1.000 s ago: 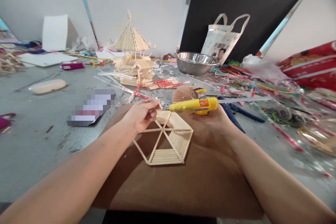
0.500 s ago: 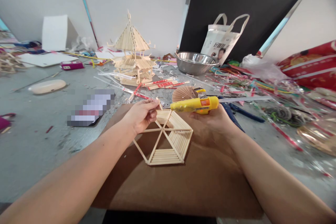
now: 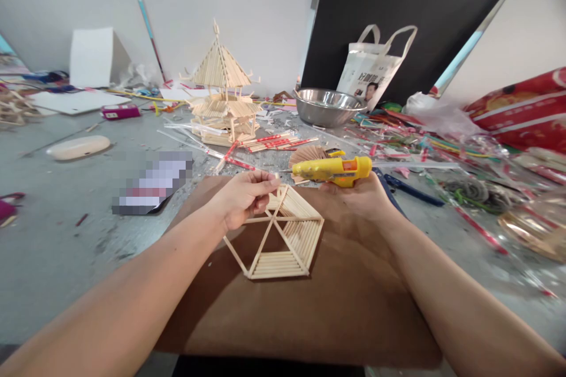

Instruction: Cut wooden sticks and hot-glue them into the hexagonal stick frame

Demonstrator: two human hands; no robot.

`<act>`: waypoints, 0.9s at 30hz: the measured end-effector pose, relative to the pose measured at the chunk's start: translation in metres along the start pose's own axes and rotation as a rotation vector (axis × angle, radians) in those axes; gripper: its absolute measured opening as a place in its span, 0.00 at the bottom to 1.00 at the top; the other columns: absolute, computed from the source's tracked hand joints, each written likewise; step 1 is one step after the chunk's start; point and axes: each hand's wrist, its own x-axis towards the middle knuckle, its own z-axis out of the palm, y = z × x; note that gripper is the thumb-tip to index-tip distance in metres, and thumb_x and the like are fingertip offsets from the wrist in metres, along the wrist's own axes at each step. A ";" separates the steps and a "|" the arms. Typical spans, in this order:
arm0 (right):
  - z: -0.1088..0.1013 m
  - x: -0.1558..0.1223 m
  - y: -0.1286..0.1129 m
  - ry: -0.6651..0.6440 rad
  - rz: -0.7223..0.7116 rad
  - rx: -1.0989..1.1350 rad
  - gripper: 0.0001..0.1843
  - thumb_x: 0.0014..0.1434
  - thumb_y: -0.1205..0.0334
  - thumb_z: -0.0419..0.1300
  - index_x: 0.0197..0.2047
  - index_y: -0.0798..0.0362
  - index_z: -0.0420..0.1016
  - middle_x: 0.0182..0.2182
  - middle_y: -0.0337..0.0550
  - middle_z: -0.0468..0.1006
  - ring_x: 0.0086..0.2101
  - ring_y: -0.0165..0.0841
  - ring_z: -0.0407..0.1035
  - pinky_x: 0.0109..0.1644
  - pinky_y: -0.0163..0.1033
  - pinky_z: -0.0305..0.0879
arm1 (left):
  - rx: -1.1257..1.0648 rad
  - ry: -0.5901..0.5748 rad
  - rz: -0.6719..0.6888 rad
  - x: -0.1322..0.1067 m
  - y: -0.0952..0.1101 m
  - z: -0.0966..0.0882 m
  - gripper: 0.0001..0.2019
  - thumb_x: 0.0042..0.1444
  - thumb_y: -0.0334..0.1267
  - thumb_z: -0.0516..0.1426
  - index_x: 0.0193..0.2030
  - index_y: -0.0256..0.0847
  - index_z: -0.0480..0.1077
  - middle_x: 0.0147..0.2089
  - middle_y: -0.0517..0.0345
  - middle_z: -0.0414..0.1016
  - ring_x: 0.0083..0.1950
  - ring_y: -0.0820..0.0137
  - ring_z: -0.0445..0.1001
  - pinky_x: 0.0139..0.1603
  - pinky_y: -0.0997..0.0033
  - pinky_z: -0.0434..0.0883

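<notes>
Between the thumb and fingers of my left hand (image 3: 247, 195) is a short wooden stick (image 3: 277, 178), its end close to the glue gun's nozzle. My right hand (image 3: 365, 193) is wrapped round a yellow hot glue gun (image 3: 331, 171) that points left. Below both hands, a hexagonal frame of wooden sticks (image 3: 305, 241) lies on a brown board (image 3: 309, 318). Spokes cross at its centre, and some of its wedges are filled with rows of sticks. My left hand covers the frame's upper left part.
A stick-built pagoda (image 3: 223, 100) stands behind, with red-marked sticks (image 3: 274, 141) before it. A steel bowl (image 3: 329, 107) and white bag (image 3: 371, 73) are at the back. A phone (image 3: 154, 182) lies left; blue-handled pliers (image 3: 411, 189) and plastic scraps lie right.
My left hand has shifted slightly right with the stick. The glue gun has moved a little up and right, its nozzle now apart from the frame.
</notes>
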 end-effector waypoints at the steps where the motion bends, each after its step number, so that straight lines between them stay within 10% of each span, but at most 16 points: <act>1: 0.000 0.000 0.000 0.017 0.012 0.005 0.12 0.38 0.61 0.65 0.31 0.48 0.72 0.30 0.36 0.77 0.34 0.35 0.71 0.40 0.45 0.69 | 0.009 -0.003 -0.002 0.000 0.000 0.000 0.08 0.42 0.33 0.60 0.24 0.36 0.63 0.15 0.68 0.58 0.14 0.85 0.54 0.13 0.84 0.47; 27: 0.001 -0.001 -0.009 0.054 0.078 -0.026 0.13 0.35 0.60 0.66 0.28 0.48 0.71 0.28 0.37 0.76 0.33 0.38 0.71 0.40 0.47 0.67 | 0.063 0.034 0.013 0.000 -0.002 0.001 0.09 0.39 0.34 0.62 0.24 0.36 0.64 0.15 0.68 0.59 0.14 0.85 0.54 0.13 0.83 0.48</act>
